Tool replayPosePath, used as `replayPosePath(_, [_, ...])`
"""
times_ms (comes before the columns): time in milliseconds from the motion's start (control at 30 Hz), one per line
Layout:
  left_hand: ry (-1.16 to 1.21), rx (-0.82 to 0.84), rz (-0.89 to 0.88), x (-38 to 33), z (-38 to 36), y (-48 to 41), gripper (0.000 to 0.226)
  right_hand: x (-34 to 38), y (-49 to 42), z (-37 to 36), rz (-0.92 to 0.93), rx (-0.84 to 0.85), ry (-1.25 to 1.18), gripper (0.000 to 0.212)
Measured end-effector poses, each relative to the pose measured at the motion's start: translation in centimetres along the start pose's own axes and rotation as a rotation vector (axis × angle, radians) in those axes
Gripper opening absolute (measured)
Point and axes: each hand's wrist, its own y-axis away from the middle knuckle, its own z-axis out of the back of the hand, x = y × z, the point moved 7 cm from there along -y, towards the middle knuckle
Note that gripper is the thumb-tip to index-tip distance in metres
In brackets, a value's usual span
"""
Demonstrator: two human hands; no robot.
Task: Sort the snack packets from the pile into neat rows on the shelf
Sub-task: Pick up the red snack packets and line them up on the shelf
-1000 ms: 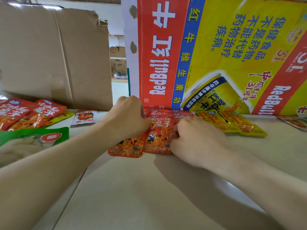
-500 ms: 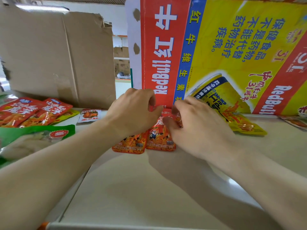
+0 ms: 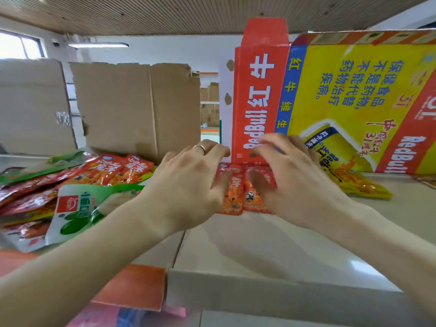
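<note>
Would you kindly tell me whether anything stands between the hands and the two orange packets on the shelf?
Nothing visible does: the left hand and right hand are spread directly over the orange packets.

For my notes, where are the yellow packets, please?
Head view, right side: yellow packets lie by the Red Bull carton, right of the right hand.

Two packets [image 3: 232, 201] lie side by side on the shelf [image 3: 271, 244], their far ends against the printed box [image 3: 354, 102] behind. The left hand [image 3: 188, 185] is over the left one and the right hand [image 3: 295, 180] over the right one. A pile [image 3: 59, 185] sits to the left before a carton [image 3: 136, 107], and pouches [image 3: 363, 187] lie to the right, before the printed box.
</note>
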Motion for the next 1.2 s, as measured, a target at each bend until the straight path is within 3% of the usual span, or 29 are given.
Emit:
replayPosePath(133, [-0.103, -0.072, -0.034, 3.2, 3.3, 2.7, 0.050, 5.5, -0.9, 0.6, 0.143, -0.016, 0.050, 0.043])
replayPosePath(533, [-0.216, -0.161, 0.153, 17.6, 9.7, 8.8, 0.053, 16.6, -5.3, -3.8, 0.184, 0.027, -0.054, 0.032])
replayPosePath(700, [-0.245, -0.149, 0.242, 23.4, 11.0, 11.5, 0.058, 22.1, -6.3, -6.2, 0.217, 0.089, -0.076, 0.031])
replayPosePath(900, [-0.251, -0.072, 0.312, 29.0, 10.8, 14.2, 0.047, 28.1, -7.0, -9.3, 0.256, 0.117, -0.065, 0.028])
replayPosePath(1100, [-0.191, 0.047, 0.282, 32.0, 9.8, 15.2, 0.047, 31.0, -7.4, -11.4, 0.304, 0.267, -0.077, 0.030])
replayPosePath(1200, [-0.146, 0.070, 0.238, 32.8, 9.4, 15.3, 0.049, 31.8, -7.5, -11.5, 0.336, 0.219, -0.082, 0.018])
